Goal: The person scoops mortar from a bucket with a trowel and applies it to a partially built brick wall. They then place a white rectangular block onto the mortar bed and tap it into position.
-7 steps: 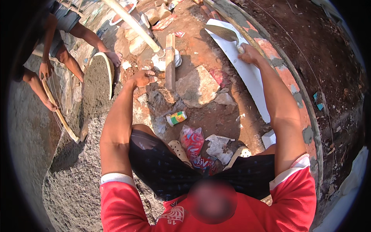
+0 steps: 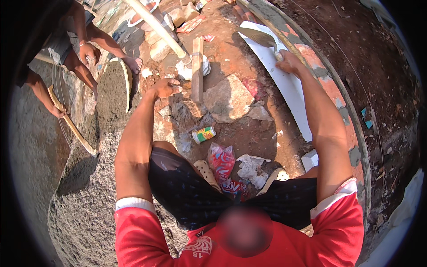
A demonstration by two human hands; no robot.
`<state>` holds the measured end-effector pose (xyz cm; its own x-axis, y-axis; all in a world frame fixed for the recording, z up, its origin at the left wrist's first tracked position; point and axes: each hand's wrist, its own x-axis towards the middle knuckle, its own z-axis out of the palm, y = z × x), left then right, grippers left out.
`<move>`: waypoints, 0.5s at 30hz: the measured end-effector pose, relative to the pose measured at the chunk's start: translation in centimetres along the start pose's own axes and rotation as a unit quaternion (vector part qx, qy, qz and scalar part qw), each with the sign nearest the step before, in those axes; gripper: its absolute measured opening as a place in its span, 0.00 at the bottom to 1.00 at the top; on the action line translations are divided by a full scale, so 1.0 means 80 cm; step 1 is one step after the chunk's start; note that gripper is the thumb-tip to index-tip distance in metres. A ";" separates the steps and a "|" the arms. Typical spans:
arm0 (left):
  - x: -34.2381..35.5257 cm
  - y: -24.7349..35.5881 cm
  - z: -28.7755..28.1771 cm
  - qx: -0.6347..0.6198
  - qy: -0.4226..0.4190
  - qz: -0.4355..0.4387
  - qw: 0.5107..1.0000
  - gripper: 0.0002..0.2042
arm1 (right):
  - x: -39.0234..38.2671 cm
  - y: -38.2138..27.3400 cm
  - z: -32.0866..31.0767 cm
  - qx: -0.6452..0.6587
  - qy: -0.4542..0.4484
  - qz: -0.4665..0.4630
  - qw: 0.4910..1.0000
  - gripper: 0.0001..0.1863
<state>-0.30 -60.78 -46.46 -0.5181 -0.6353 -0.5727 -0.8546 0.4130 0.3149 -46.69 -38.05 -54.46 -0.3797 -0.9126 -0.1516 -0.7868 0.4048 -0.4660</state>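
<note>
My right hand (image 2: 289,62) is closed round the handle of a trowel (image 2: 258,37), whose broad blade points away to the left. The blade lies over the far end of a long white board (image 2: 284,84), which leans beside a low brick wall (image 2: 331,89). My left hand (image 2: 165,88) hovers over the ground with its fingers loosely apart and nothing in them. Close to it on the right lies a short wooden batten (image 2: 197,71), across a crumpled white thing (image 2: 205,66). A large flat stone (image 2: 227,99) sits between my two hands.
At the left a co-worker's hand (image 2: 57,111) holds a curved wooden strip (image 2: 73,127) by grey mortar (image 2: 111,89). A wooden pole (image 2: 155,29) slants in from the top. A can (image 2: 203,135), a red plastic bag (image 2: 221,162) and a white scrap (image 2: 252,171) lie near my feet.
The co-worker's one hand has come off the curved strip and is raised, while the other still holds it. My own hands and the trowel have barely shifted.
</note>
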 end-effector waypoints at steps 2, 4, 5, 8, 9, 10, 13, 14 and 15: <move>0.004 0.000 -0.003 0.014 0.016 0.004 1.000 0.26 | 0.003 -0.001 -0.004 -0.010 0.004 0.001 1.000 0.33; 0.008 -0.002 -0.005 0.008 0.009 -0.004 1.000 0.26 | 0.005 -0.002 -0.007 -0.013 -0.002 -0.004 1.000 0.33; 0.010 -0.003 -0.005 0.004 0.006 -0.007 1.000 0.26 | 0.006 -0.001 -0.007 -0.017 -0.008 -0.001 1.000 0.33; 0.014 -0.008 -0.003 -0.007 0.005 -0.006 1.000 0.27 | 0.007 0.002 -0.005 -0.007 -0.004 -0.010 1.000 0.33; 0.014 -0.010 -0.001 -0.012 0.004 0.005 1.000 0.29 | 0.007 0.003 -0.003 -0.013 -0.003 -0.007 1.000 0.33; 0.015 -0.013 0.000 -0.017 0.003 0.018 1.000 0.32 | 0.008 0.005 -0.001 -0.019 -0.003 -0.004 1.000 0.33; 0.012 -0.021 0.005 -0.027 -0.003 0.027 0.999 0.35 | 0.007 0.009 0.005 -0.014 -0.014 0.004 1.000 0.34; 0.012 -0.023 0.006 -0.035 -0.003 0.037 0.999 0.35 | 0.009 0.009 0.005 -0.009 -0.018 0.005 1.000 0.35; 0.011 -0.024 0.006 -0.027 -0.003 0.030 0.999 0.35 | 0.008 0.009 0.006 -0.001 -0.014 0.006 1.000 0.35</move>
<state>0.92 -61.81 -47.97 -0.5682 -0.6062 -0.5565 -0.8229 0.4138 0.3895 -47.29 -38.38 -55.33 -0.3758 -0.9088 -0.1812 -0.7833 0.4160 -0.4620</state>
